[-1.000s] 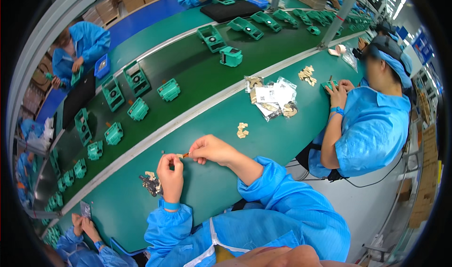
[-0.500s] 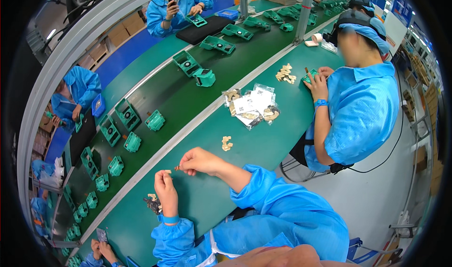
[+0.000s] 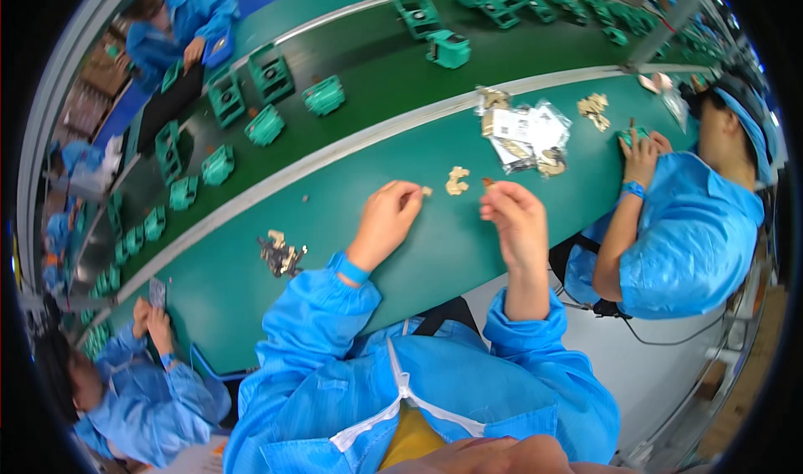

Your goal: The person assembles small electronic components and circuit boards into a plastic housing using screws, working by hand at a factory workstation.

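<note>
My left hand [image 3: 386, 223] is closed in a pinch above the green table [image 3: 418, 252]. A small beige piece [image 3: 427, 191] sticks out at its fingertips. To the right, my right hand [image 3: 517, 215] pinches a small copper-brown strip [image 3: 488, 184] between thumb and finger. The two hands are apart, and a little heap of beige pieces [image 3: 457, 181] lies on the table beyond the gap between them. Left of my left forearm there is a heap of black and beige small parts [image 3: 280, 255].
Clear plastic bags with white labels [image 3: 527, 131] lie farther back. Beyond a metal rail [image 3: 335, 149], a conveyor [image 3: 360, 97] carries green housings [image 3: 324, 95]. One co-worker [image 3: 669, 215] sits at right, another [image 3: 150, 374] at lower left. More beige pieces [image 3: 594, 110] lie near the right co-worker.
The view has turned, bringing the lower-left co-worker into fuller sight. My hands, close together before, have moved apart and rightward along the table. Each still pinches its small piece.
</note>
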`<state>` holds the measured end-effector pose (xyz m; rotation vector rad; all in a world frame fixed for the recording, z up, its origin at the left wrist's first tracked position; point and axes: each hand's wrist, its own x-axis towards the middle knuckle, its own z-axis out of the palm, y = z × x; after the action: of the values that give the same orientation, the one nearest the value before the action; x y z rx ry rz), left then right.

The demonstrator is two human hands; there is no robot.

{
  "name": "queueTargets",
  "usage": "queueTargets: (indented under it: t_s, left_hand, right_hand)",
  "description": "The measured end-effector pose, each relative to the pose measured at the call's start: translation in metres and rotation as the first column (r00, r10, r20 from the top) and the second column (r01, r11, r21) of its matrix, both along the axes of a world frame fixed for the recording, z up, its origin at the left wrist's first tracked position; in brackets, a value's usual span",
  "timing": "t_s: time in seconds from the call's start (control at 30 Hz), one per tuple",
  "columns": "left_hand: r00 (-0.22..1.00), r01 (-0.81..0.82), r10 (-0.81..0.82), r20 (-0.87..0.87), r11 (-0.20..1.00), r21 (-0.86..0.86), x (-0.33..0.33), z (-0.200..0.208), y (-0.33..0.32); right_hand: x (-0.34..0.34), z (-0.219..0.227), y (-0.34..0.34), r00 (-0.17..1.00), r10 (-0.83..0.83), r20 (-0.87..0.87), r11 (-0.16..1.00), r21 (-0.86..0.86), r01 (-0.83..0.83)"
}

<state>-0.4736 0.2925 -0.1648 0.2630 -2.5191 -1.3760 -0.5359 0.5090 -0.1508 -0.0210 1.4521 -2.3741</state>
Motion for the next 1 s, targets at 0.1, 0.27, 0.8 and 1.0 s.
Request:
queueTargets:
  t_s: [0.1, 0.27, 0.8, 1.0]
  left_hand:
    - [1.0, 0.026, -0.026, -0.001, 1.0, -0.015, -0.007, -0.009, -0.001]
    - [0.997, 0.073, -0.077, -0.018, 0.983, -0.169, -0.011, -0.01, 0.002]
    - [0.98, -0.146, -0.022, 0.198, 0.6, 0.786, 0.056, 0.042, -0.016]
    - [0.971, -0.228, 0.012, 0.24, 0.362, 0.904, 0.079, 0.027, -0.031]
  right_hand:
    - [-0.001, -0.008, 0.006, 0.998, -0.036, 0.043, 0.999, 0.032, 0.034]
    - [0.009, -0.017, -0.014, 0.994, -0.044, 0.096, 0.998, -0.042, 0.048]
    - [0.039, -0.007, -0.074, 0.972, 0.224, 0.07, 0.974, -0.053, -0.221]
    - [0.054, 0.001, -0.096, 0.932, 0.361, 0.019, 0.932, -0.04, -0.36]
